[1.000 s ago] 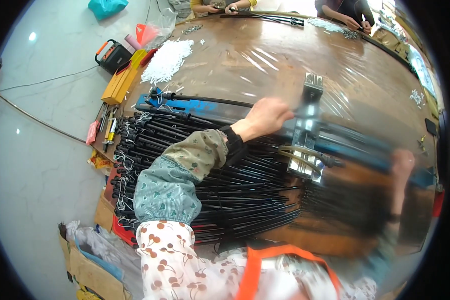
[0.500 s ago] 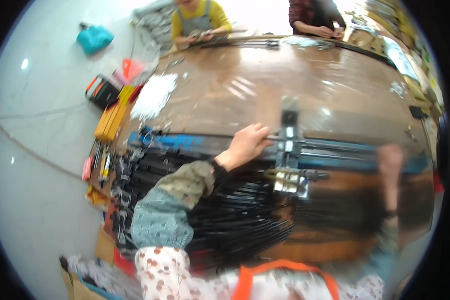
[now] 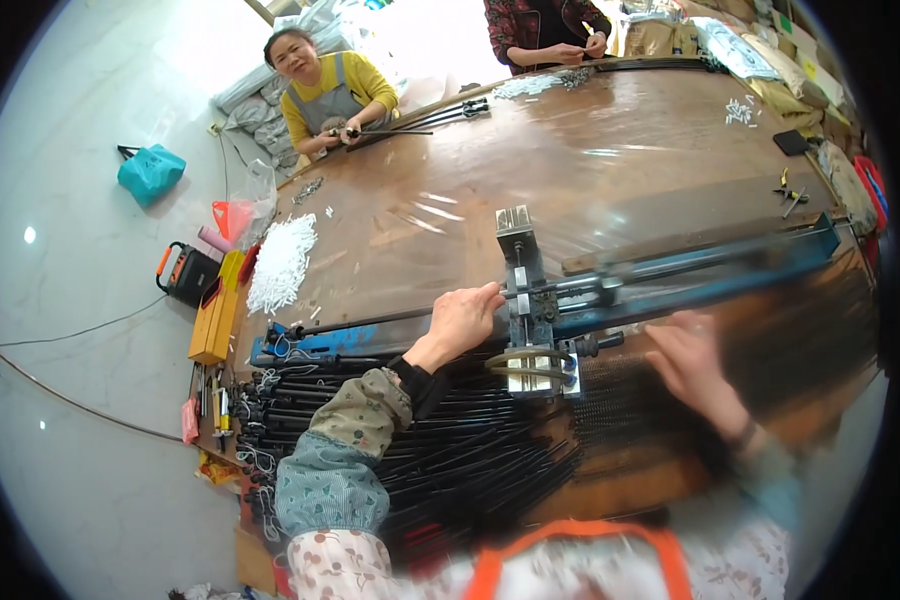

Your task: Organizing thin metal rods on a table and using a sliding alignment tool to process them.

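Note:
My left hand [image 3: 462, 322] reaches across a thick pile of thin black rods [image 3: 410, 440] and closes its fingers on a black rod [image 3: 370, 322] lying along a blue rail [image 3: 670, 290]. Just right of that hand stands a small metal clamp fixture [image 3: 530, 320] fixed on the rail. My right hand [image 3: 692, 362] is blurred, hovering over the black rods to the right of the fixture, fingers apart and nothing seen in it.
A big brown table [image 3: 570, 170] under clear film holds a heap of small white parts [image 3: 280, 262]. Yellow boxes [image 3: 213, 315] and an orange-black device [image 3: 185, 272] lie at its left edge. Two people [image 3: 325, 90] sit at the far side handling black rods.
The view has tilted up, bringing the far side and the people into sight. My left hand stays on the rod by the fixture; my right hand has moved left, closer to the fixture.

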The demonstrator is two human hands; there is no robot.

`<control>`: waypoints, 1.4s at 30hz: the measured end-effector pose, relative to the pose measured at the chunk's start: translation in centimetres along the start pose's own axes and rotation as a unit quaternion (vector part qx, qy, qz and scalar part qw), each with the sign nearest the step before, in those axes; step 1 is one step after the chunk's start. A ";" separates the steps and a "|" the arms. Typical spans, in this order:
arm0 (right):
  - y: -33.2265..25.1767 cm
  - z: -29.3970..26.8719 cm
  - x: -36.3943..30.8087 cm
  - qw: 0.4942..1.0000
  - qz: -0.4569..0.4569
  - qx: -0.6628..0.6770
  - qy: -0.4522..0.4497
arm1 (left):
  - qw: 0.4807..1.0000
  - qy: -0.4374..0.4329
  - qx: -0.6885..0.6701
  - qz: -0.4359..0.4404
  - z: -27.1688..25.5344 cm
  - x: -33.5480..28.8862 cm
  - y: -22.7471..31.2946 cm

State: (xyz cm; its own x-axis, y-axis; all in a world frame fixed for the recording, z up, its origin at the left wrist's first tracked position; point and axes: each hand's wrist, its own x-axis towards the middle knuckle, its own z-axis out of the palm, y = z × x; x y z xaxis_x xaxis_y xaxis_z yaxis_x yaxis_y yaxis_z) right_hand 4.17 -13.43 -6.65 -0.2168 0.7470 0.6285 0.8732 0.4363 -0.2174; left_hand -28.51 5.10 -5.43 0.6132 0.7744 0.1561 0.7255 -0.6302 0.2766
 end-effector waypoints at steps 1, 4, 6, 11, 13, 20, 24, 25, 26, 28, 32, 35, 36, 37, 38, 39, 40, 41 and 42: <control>-0.3 0.2 0.1 1.000 0.003 0.014 -0.001 | 1.000 0.004 -0.005 0.004 -0.1 -0.1 0.1; -1.1 1.4 1.0 0.998 0.022 0.058 -0.020 | 1.000 -0.004 -0.004 0.006 -0.4 -0.4 0.2; -1.4 2.7 0.5 0.995 0.041 0.086 -0.041 | 1.000 0.004 -0.008 0.017 -0.1 -0.3 0.4; -1.3 3.9 1.8 0.966 0.024 0.238 -0.093 | 0.998 0.040 -0.008 0.049 0.3 -1.2 0.2; -1.9 4.3 2.1 0.973 -0.063 0.207 -0.082 | 0.996 0.065 0.007 0.064 0.0 -0.6 0.1; -2.8 1.6 -1.2 0.981 0.116 0.153 0.000 | 0.993 0.069 0.015 0.091 -0.3 0.0 -0.3; -3.3 3.0 -0.3 0.984 0.124 0.130 -0.001 | 0.988 0.100 0.031 0.115 0.6 0.8 -1.7; -3.8 3.2 -0.7 0.986 0.120 0.116 -0.014 | 0.990 0.088 0.033 0.106 0.5 0.1 -1.2; -3.5 3.3 -0.3 0.988 0.114 0.097 -0.021 | 0.991 0.081 0.036 0.103 0.3 -0.4 -0.5; -2.6 4.8 0.0 0.995 0.049 0.088 -0.002 | 0.992 0.069 0.037 0.103 0.3 -1.1 -0.6; -0.8 6.0 0.9 0.995 0.027 0.095 0.009 | 0.971 0.124 0.098 0.182 1.4 0.5 -0.6; -0.6 4.8 -0.1 0.989 0.119 0.075 -0.040 | 0.948 0.187 0.123 0.227 -0.2 2.5 -3.6; -1.6 3.2 0.1 0.980 0.183 0.036 -0.071 | 0.937 0.206 0.124 0.253 -1.1 2.1 -6.1; -2.9 1.8 -0.3 0.991 0.112 0.035 -0.062 | 0.936 0.197 0.161 0.244 -1.7 1.4 -9.3; -4.4 1.6 -1.4 0.990 0.106 0.051 -0.076 | 0.936 0.203 0.164 0.235 -2.2 0.5 -12.1; -6.0 0.8 -2.8 0.981 -0.002 0.058 -0.183 | 0.947 0.195 0.164 0.197 -2.4 -0.3 -13.2; -7.3 0.3 -4.0 0.951 -0.114 0.067 -0.279 | 0.951 0.184 0.164 0.185 -2.5 -1.8 -12.7; -7.8 1.0 -5.5 0.945 -0.132 0.057 -0.292 | 0.924 0.240 0.257 0.150 -2.4 -2.3 -11.8; -8.1 2.5 -7.1 0.940 -0.154 0.047 -0.302 | 0.882 0.293 0.351 0.111 -2.7 -3.1 -11.1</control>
State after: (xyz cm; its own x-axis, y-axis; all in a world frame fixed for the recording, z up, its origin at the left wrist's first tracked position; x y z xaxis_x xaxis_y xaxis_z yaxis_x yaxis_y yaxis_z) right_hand -2.46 -20.96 -11.22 -0.6855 0.7146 0.1393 0.6927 0.6991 -0.1772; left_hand -39.28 9.88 -6.45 0.6476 0.3939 0.6523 0.7483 -0.4905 -0.4466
